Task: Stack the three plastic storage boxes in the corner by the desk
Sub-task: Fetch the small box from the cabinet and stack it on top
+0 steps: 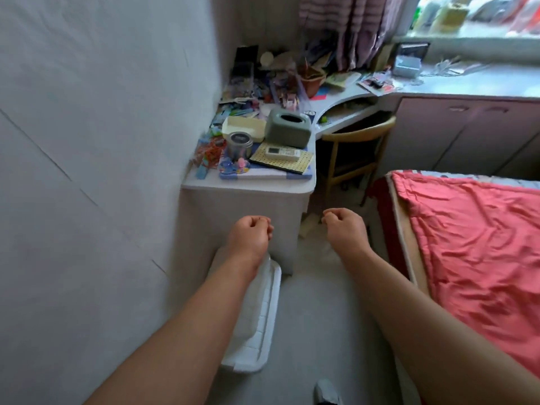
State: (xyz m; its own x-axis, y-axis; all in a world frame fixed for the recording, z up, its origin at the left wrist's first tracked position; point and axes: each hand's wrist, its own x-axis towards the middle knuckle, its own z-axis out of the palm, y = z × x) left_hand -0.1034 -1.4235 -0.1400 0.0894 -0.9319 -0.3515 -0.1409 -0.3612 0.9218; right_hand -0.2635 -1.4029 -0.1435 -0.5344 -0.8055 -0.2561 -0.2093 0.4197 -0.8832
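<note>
A white plastic storage box (257, 314) with its lid on stands on the floor against the left wall, right next to the end panel of the desk (242, 217). My left forearm crosses over it and hides part of the lid. Whether more boxes sit beneath it I cannot tell. My left hand (251, 233) hovers above the box's far end with fingers curled in and nothing held. My right hand (344, 226) hangs over the floor to the right, also curled shut and holding nothing.
The desk top (263, 176) is crowded with a tissue box (287, 128), a tin (239, 144), a remote and stationery. A wooden chair (353, 144) is tucked under the desk. A bed with a red cover (473, 238) lines the right. My shoe (327, 391) shows at the bottom.
</note>
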